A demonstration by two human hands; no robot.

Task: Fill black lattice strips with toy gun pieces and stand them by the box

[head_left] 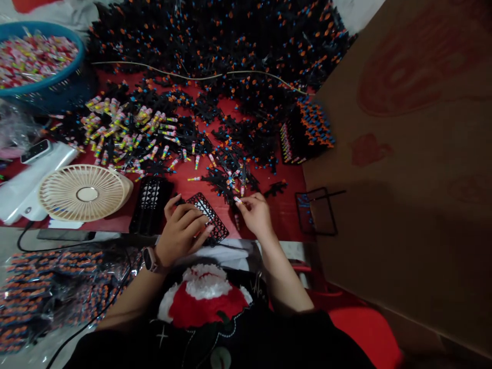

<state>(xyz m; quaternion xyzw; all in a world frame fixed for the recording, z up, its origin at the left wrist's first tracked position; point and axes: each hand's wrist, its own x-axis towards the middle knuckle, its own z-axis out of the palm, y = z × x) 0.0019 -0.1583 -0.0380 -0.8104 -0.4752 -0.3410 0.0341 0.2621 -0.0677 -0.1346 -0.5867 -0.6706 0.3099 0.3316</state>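
My left hand (183, 228) lies over a small black grid rack (218, 225), gripping it at the table's front edge. Its fingers curve across the grid, and part of the rack is hidden beneath them. Beside it, my right hand (257, 212) is closed in a pinch on a small pink-and-white tube (238, 200). Just beyond these fingers lies a loose heap of black toy guns (221, 179) with orange and blue tips, some with such tubes attached. One black toy gun (277, 188) lies apart, right of my right hand.
A second black rack (148, 205) and a cream fan (86, 193) stand left. A blue basket (77, 61) holds many tubes. Behind a pale cord (188, 78) rises a large pile of toy guns (230, 41). A filled rack (307, 130) and cardboard (403, 154) bound the right.
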